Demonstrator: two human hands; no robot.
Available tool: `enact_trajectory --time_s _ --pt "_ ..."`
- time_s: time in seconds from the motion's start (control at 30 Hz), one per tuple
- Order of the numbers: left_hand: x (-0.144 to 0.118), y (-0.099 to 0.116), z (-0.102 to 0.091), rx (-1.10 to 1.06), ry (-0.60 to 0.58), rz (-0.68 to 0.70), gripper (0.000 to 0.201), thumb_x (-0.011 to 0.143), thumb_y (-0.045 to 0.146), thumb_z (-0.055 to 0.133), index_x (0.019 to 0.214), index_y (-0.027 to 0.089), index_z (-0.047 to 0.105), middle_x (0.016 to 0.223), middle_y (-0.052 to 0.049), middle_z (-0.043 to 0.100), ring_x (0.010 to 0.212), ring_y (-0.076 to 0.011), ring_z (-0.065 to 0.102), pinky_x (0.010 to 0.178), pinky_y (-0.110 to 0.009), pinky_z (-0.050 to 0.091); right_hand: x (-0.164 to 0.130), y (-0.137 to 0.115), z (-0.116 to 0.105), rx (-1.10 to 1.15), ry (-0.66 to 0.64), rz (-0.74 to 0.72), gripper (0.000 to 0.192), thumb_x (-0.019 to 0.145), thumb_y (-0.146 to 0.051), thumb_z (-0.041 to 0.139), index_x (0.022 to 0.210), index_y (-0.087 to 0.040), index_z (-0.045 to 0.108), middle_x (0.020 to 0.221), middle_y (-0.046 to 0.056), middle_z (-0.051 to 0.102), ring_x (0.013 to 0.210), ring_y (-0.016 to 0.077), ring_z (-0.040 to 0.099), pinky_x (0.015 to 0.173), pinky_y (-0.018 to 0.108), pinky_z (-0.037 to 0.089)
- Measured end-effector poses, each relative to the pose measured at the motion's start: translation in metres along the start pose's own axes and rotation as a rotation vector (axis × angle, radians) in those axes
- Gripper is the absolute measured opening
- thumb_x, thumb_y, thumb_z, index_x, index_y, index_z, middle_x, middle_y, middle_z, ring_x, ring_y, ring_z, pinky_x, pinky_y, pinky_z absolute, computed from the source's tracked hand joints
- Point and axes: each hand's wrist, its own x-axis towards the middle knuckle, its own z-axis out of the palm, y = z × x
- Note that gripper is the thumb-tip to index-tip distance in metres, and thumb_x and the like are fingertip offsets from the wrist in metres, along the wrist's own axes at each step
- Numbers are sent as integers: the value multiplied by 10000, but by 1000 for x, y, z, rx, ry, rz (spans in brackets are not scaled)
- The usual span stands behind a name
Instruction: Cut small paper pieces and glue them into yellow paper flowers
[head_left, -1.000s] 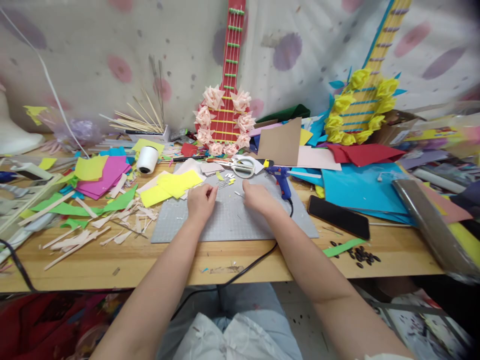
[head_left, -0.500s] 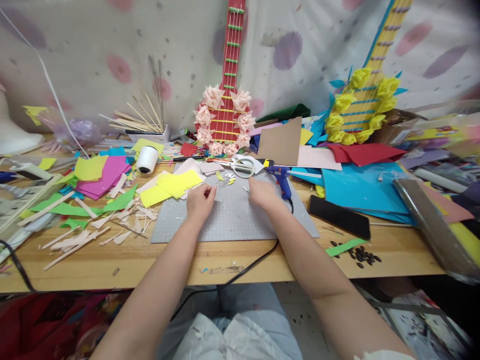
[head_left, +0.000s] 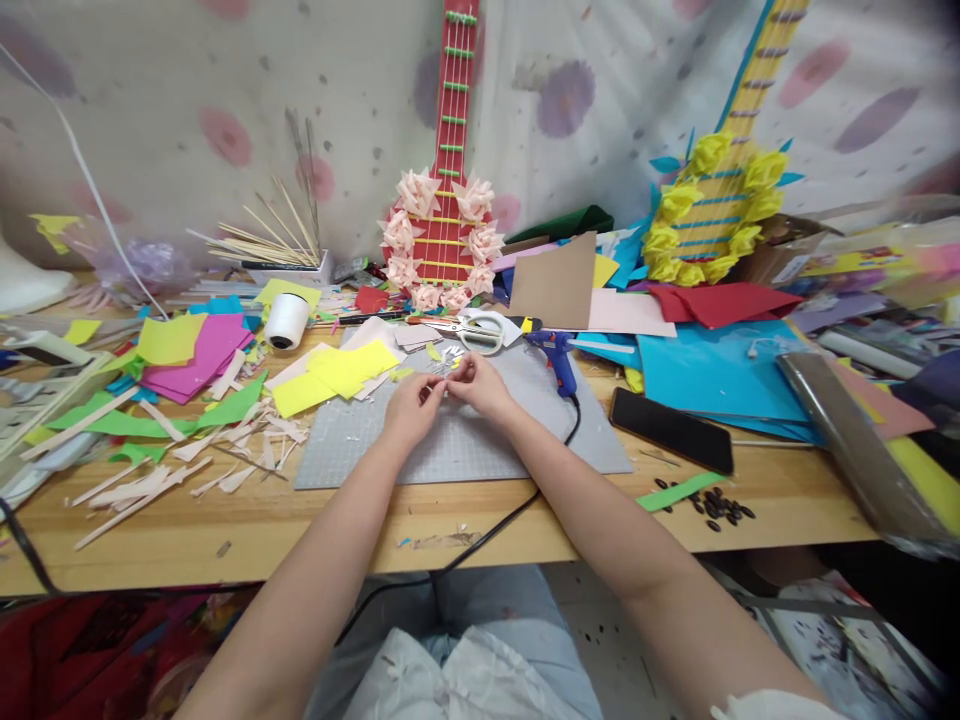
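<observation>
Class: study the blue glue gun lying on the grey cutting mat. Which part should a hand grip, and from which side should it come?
Grip the blue glue gun by its handle, coming from the near right. It lies flat, handle pointing toward the person, cord trailing off the desk edge; its nozzle faces left toward the scissors.

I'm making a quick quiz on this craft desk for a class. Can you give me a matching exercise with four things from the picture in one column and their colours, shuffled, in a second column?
Things:
1. glue gun
2. phone
3. spool of thread
4. cutting mat

Colours:
A. white
B. grey
C. blue
D. black

Pairs: 1-C, 2-D, 3-A, 4-B
</observation>
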Motion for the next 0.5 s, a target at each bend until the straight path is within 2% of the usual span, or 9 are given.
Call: enact_trajectory --time_s 0.17,0.3,0.4,0.5 --pt "-2 7 3 -4 102 -64 156 765 288 520 782 182 635 825 -42 644 726 -146 563 685 -278 435 -5 3 9 -29 -44 -81 256 605 -257 598 692 -203 364 612 -67 542 559 83 519 548 211 423" --pt "-1 8 0 -28 124 -117 166 757 304 523 730 176 624 752 -30 639 698 -144 566 679 -274 423 -3 0 3 -7 -89 -70 224 612 -245 603 710 -197 407 602 -66 517 550 84 511 544 213 424" --pt "2 3 -3 -129 183 -177 187 762 327 512 757 164 602 725 -23 629 674 -137 589 678 -263 426 -1 -9 -20 -33 -87 -42 114 660 -197 535 699 -196 427 597 -65 463 525 69 463 522 203 420" --pt "4 -4 -5 -194 199 -218 207 764 350 505 788 165 592 741 -17 627 632 -128 605 651 -252 428 -8 -18 -63 -177 -139 5 76 689 -181 496 760 -204 480 611 -50 447 538 79 445 485 197 411"
